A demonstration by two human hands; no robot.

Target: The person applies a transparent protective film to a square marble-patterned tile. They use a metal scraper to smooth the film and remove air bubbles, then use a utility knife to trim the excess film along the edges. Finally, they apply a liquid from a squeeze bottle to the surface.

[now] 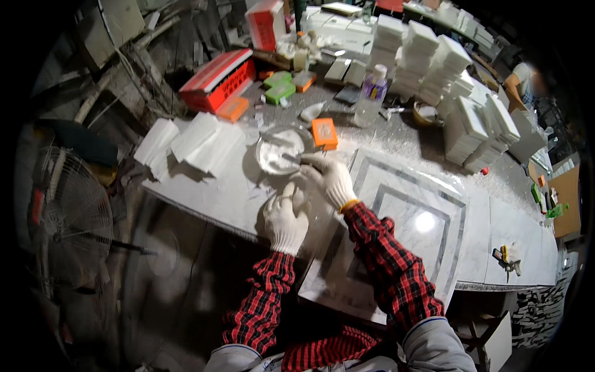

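A bowl [257, 162] of white powder or paste stands on the work table. My gloved right hand [328, 178] is closed on a scraper [290, 159], whose blade dips into the white stuff. Another narrow tool [277, 140] lies across the far part of the bowl. Just on the near side of the bowl, my gloved left hand [286, 218] rests with its fingers partly bent and apart; I make out nothing in it. Close to my right forearm lies a pale marble-look panel [406, 175] with grey inlaid bands. An orange box [324, 134] sits beside the bowl.
White folded sheets [204, 144] lie left of the bowl. Behind are a red crate [218, 77], green boxes [279, 92] and a clear bottle [370, 99]. Tall stacks of white tiles [465, 130] line the back right. A fan [62, 220] stands left; another person [519, 84] is far right.
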